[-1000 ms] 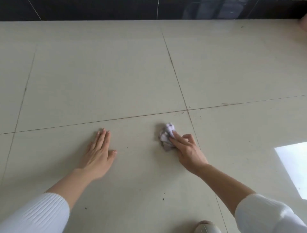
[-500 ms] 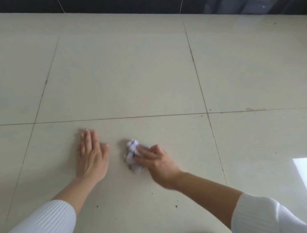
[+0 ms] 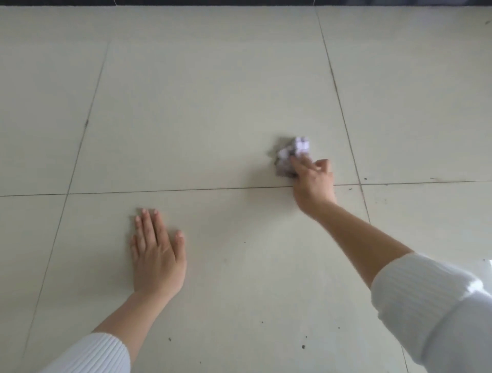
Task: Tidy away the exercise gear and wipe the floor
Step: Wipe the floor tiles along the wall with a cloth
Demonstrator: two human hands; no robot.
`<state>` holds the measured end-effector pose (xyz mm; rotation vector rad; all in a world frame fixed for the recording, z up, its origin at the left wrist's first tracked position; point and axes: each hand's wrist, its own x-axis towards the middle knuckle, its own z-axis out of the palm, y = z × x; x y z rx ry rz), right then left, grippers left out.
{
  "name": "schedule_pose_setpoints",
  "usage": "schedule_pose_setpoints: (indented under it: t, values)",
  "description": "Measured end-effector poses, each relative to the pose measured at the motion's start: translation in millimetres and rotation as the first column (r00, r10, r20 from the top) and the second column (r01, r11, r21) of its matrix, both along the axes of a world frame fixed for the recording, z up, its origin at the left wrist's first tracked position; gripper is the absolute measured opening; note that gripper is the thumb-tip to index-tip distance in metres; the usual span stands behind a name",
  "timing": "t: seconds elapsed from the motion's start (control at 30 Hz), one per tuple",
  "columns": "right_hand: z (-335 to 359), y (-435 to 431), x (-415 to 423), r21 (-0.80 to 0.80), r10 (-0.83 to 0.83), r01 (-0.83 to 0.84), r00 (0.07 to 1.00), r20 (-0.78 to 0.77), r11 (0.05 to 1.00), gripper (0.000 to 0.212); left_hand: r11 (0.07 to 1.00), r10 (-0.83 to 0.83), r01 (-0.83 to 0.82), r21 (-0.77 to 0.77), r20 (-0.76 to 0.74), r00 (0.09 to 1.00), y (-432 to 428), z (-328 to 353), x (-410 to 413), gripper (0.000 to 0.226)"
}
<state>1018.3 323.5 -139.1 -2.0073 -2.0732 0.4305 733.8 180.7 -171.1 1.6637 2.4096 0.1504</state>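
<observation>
- Grip check: right grip (image 3: pixel 313 183) is pinching a crumpled whitish rag (image 3: pixel 292 155), fingers curled round it, arm stretched forward.
- rag sits on the floor (image 3: pixel 213 106), pressed against the far tile just past the cross grout line (image 3: pixel 173 190), near where the lines meet on the right. It's blurry, so no detail on it.
- left grip (image 3: pixel 157 255) is spread flat, palm down on the near tile, fingers straight and together, thumb out. Well apart from the rag.
- both arms have white ribbed sleeves (image 3: pixel 431 306) pushed up the forearm.
- a few dark specks (image 3: pixel 303 346) on the near tiles, dark strip (image 3: pixel 239 2) along the top edge.
</observation>
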Motion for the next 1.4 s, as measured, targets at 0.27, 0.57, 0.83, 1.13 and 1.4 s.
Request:
schedule_pose_setpoints:
  t: [0.27, 0.57, 0.83, 1.13, 1.4]
  values:
    - [-9.9, -133.6, -81.5, 0.1, 0.837, -0.832, 0.537, -0.103, 0.546, 0.055, 0.994, -0.066, 0.068, 0.089, -0.024, 0.998, 11.6, 1.2, -11.9, 0.068]
    - [-13.6, 2.3, 5.0, 0.18, 0.425, -0.421, 0.905, 0.018, 0.889, 0.073, 0.997, -0.023, 0.025, 0.071, -0.023, 0.999, 16.7, -2.2, -10.5, 0.07]
    - [-14.9, -3.7, -88.4, 0.156, 0.376, -0.363, 0.925, -0.061, 0.919, 0.069, 0.992, -0.038, 0.038, 0.117, 0.001, 0.999, 14.9, -2.5, -13.1, 0.066]
    - [-7.1, -79.5, -72.4, 0.127, 0.907, -0.91, 0.409, 0.103, 0.396, 0.067, 0.985, -0.053, 0.049, 0.166, 0.017, 0.998, 14.2, -3.6, -16.4, 0.059]
    - [-2.6, 6.9, -2.9, 0.133, 0.099, -0.102, 0.995, 0.028, 0.986, 0.069, 0.99, -0.032, 0.027, 0.14, 0.038, 0.999, 15.8, 0.4, -12.5, 0.062]
